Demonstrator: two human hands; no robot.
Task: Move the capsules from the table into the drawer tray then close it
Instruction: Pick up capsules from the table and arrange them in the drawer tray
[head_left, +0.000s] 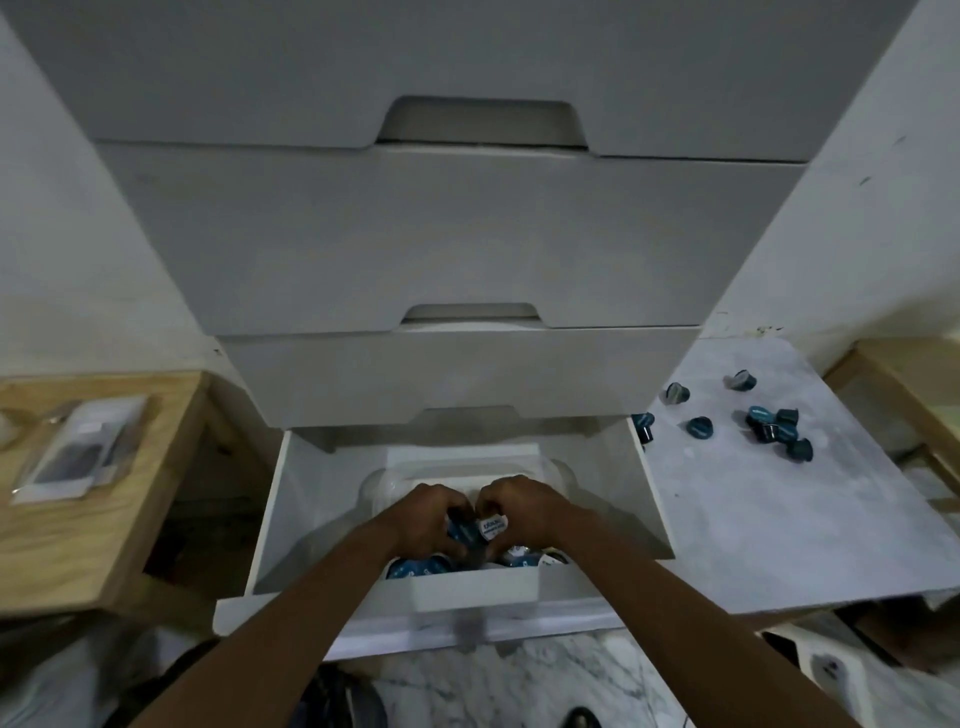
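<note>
Both hands, the left hand (421, 519) and the right hand (524, 506), meet at lower centre with fingers curled round blue capsules (478, 527) above the white tray (467, 590) in the open drawer (275, 519), while loose capsules (769, 423) lie scattered on the tabletop (753, 519) at right.

Print on one white capsule lid (493, 525) is too blurred to read.
</note>
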